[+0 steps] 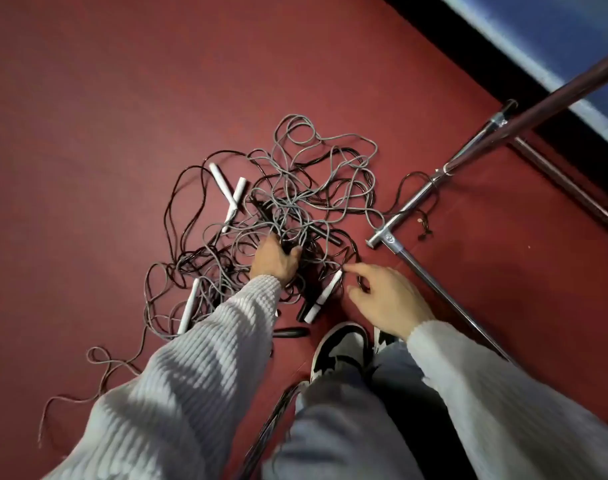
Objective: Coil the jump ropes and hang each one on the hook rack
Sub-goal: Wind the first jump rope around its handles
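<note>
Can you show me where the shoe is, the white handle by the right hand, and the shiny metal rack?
shoe (342, 348): head view, on its black-and-white top.
white handle (325, 299): head view, on the middle of its shaft.
rack (411, 207): head view, on the chrome bar lying on the floor.

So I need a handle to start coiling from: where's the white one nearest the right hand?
In the head view, the white handle lies on the red floor just left of the right hand, at the tangle's near edge.
</note>
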